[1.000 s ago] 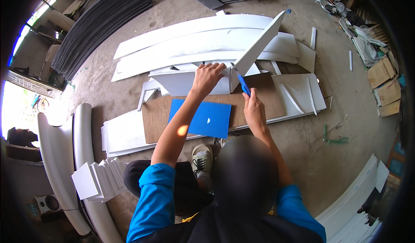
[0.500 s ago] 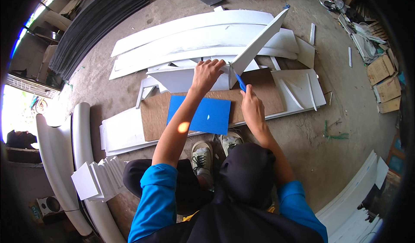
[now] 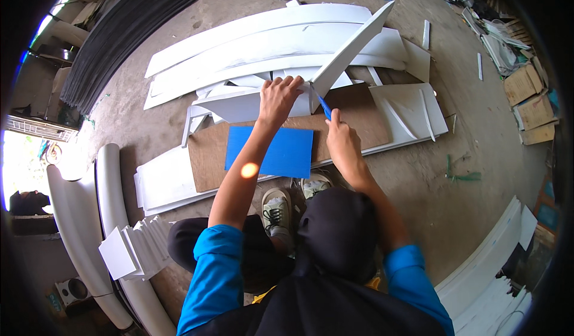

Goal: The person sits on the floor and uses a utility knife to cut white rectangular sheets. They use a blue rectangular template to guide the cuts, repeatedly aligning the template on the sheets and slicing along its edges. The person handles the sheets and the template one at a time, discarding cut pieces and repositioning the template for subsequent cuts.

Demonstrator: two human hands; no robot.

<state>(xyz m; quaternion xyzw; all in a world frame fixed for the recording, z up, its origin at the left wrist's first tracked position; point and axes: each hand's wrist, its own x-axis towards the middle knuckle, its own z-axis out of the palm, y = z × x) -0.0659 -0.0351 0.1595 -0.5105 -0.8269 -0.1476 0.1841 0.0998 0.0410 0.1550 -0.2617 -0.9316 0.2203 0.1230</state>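
Note:
My left hand (image 3: 279,101) is closed over the upper edge of a white foam-like board (image 3: 236,110), near a crease or cut. Right of that line, the board's other part (image 3: 354,50) slants up and away, at an angle to the held part. My right hand (image 3: 344,143) grips a blue-handled knife (image 3: 324,107), its tip end close to the joint between the two parts; the blade itself is too small to make out. Below the hands lie a brown board (image 3: 206,162) and a blue ribbed sheet (image 3: 270,152), partly crossed by my left forearm.
Long white panels (image 3: 263,46) lie stacked beyond the hands. Dark curved sheets (image 3: 125,37) stand at the far left, white rolls (image 3: 113,183) at the near left beside a stack of small white squares (image 3: 122,255). Cardboard (image 3: 529,100) and scraps line the right side.
The whole view has shifted slightly. The board's left end has swung a little toward me. Both hands keep their grips, with the knife still at the joint.

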